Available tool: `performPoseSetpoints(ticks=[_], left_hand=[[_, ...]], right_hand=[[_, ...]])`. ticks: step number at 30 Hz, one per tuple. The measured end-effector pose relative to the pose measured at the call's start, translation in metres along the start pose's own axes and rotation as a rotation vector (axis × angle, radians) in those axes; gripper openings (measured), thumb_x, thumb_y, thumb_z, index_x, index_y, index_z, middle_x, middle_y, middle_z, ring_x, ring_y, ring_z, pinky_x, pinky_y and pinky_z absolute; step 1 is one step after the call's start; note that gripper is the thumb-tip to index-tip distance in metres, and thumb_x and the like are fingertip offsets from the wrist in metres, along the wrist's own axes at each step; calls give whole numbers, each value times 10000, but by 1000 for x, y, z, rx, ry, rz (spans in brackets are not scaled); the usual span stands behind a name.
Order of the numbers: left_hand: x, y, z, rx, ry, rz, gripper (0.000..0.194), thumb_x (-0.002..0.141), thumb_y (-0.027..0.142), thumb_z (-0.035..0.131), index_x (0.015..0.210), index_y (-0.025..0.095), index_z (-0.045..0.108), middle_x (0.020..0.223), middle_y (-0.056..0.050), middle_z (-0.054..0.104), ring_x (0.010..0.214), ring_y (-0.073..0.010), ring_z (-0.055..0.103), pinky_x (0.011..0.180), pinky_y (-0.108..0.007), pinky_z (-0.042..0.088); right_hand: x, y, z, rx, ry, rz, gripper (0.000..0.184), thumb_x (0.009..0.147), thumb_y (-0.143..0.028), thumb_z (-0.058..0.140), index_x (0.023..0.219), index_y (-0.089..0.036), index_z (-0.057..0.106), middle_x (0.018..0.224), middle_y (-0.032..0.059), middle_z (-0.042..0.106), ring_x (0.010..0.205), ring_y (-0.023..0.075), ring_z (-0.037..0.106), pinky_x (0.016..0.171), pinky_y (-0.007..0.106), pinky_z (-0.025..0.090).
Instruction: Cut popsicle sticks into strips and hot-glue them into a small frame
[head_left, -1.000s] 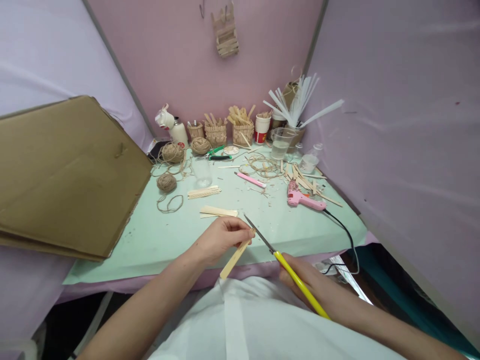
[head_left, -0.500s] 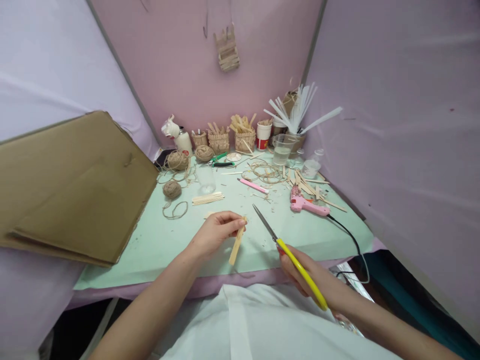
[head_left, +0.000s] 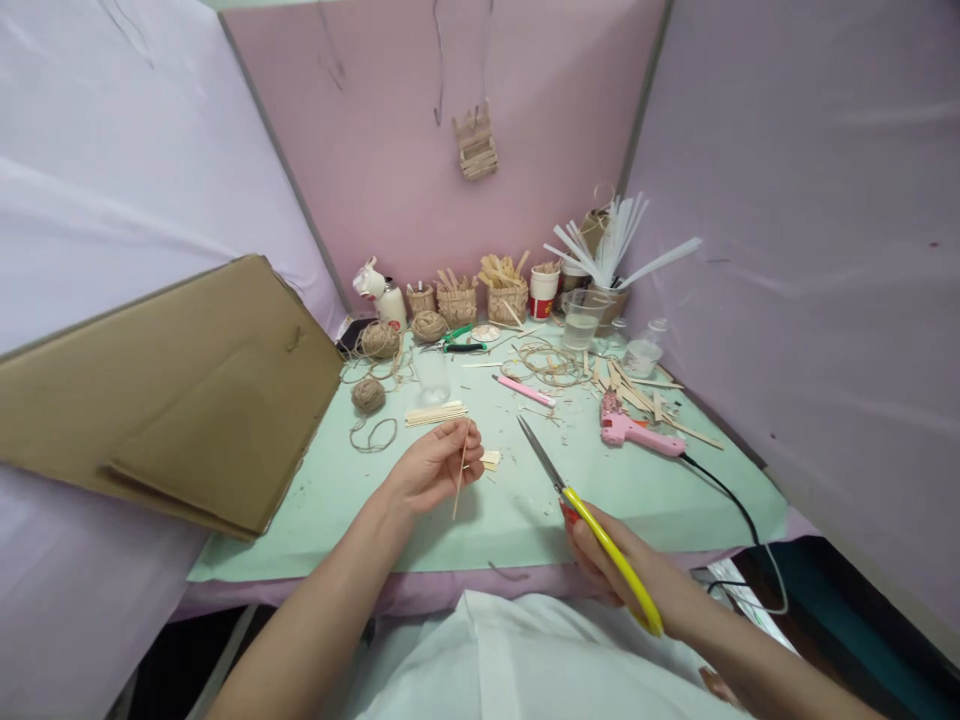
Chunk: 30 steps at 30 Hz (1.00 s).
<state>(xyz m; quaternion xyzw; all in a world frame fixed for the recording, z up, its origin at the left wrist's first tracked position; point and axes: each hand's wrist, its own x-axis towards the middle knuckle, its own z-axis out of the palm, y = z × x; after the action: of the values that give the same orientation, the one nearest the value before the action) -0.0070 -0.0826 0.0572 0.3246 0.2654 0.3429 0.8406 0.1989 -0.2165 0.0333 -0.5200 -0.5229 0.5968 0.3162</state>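
My left hand (head_left: 431,468) pinches a thin flat wooden stick (head_left: 460,472), held nearly upright and seen edge-on above the mint-green table (head_left: 322,500). My right hand (head_left: 611,560) grips the yellow handles of a pair of scissors (head_left: 581,512). Their closed blades point up and left, a short way right of the stick and not touching it. A small pile of cut sticks (head_left: 487,459) lies on the table just behind the left hand's fingers.
A folded cardboard sheet (head_left: 172,385) covers the table's left side. A pink glue gun (head_left: 634,431) with a black cord lies at right, a pink craft knife (head_left: 525,390) mid-table. Twine balls (head_left: 368,394), stick-filled baskets (head_left: 507,295), cups and scattered sticks crowd the back.
The left hand turned the stick from slanted to nearly upright and moved it further over the table. The scissors drew away from the stick. The view tilted up.
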Motion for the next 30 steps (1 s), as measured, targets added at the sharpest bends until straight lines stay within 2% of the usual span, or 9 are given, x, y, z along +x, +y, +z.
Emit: performPoseSetpoints(ticks=[3,7,11,14,16,19,21,26,30], left_hand=[[0,-1,-2,-154,-58,-26,158,711,175,715,712,134,563,593,51,379,505,-30,375,530,-172,363],[1,-6,-5,-257,-82,-12,142,736,201,696,790,140,580,564,65,319,482,-34,346,503,-163,339],[1,-7,-9,-243,-93,42,171,721,223,710,764,149,562,569,64,327,484,-34,342,507,-163,332],[3,8,-14,35,-34,113,187,714,274,707,730,159,560,569,52,374,490,-51,351,527,-200,340],[7,26,-19,370,56,241,213,688,327,715,739,165,587,611,18,482,553,-83,427,577,-230,364],[21,54,-30,1011,265,463,185,675,339,691,764,182,648,705,-20,605,652,-135,491,635,-257,372],[33,65,-38,1296,328,532,129,693,313,649,739,194,669,735,-30,642,696,-161,514,664,-269,367],[66,58,-59,1560,266,497,115,702,233,591,688,179,692,763,-70,678,743,-205,550,712,-283,357],[82,49,-73,1651,299,485,174,739,197,531,747,175,704,838,-96,682,824,-233,562,778,-305,359]], right_hand=[[3,1,2,2,34,-13,469,820,-692,328,746,-229,333,555,-84,296,450,79,258,416,218,254],[7,-2,4,-20,61,-44,480,805,-702,352,746,-226,342,550,-83,307,444,76,253,396,215,258],[9,-1,5,-23,37,-36,453,821,-670,366,744,-224,338,554,-85,300,452,74,252,401,210,261],[10,1,4,-26,44,-48,431,836,-643,364,759,-219,365,574,-76,303,472,79,255,405,208,265],[9,1,2,-34,76,-70,414,845,-618,382,779,-210,395,609,-65,314,503,82,267,418,203,273],[7,0,-2,-50,145,-82,384,864,-584,393,831,-203,430,645,-56,324,531,85,279,433,198,273],[8,-1,-4,-65,179,-87,386,868,-586,387,833,-203,427,655,-52,328,539,88,285,445,199,278],[12,1,-5,-74,192,-124,396,851,-597,413,792,-206,404,688,-41,359,580,95,328,495,205,326],[12,-1,-5,-81,184,-112,388,859,-585,413,798,-202,412,664,-50,341,558,90,307,474,204,308]])
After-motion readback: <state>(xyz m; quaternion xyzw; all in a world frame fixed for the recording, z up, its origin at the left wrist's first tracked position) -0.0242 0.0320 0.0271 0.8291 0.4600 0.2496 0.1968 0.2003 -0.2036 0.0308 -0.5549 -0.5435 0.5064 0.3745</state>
